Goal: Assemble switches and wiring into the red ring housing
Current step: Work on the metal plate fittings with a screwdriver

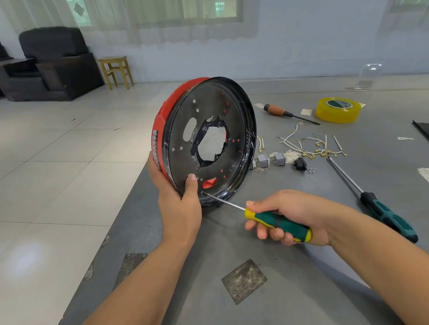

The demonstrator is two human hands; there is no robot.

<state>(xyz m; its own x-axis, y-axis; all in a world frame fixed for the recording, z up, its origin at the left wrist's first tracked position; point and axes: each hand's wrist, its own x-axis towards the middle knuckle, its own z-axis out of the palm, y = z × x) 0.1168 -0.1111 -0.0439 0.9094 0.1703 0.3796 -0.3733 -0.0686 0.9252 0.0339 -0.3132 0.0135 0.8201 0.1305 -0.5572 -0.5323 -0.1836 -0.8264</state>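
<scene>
The red ring housing (166, 115) stands on edge on the grey table, its black perforated plate (234, 126) facing me. My left hand (179, 202) grips its lower left rim, thumb on the black plate. My right hand (294, 216) holds a green-and-yellow screwdriver (278, 222); its tip touches the lower rim beside my left thumb. Two grey switches (271, 159) and a black part (299, 164) lie to the right of the housing. Behind them are several white wires with brass terminals (313, 146).
A long green-handled screwdriver (384, 212) lies at the right, a wooden-handled one (283, 113) further back. A yellow tape roll (337, 109) and a clear plastic dome (367, 77) sit behind. Two small screws (312, 170) rest near the black part. The table's left edge runs near my left arm.
</scene>
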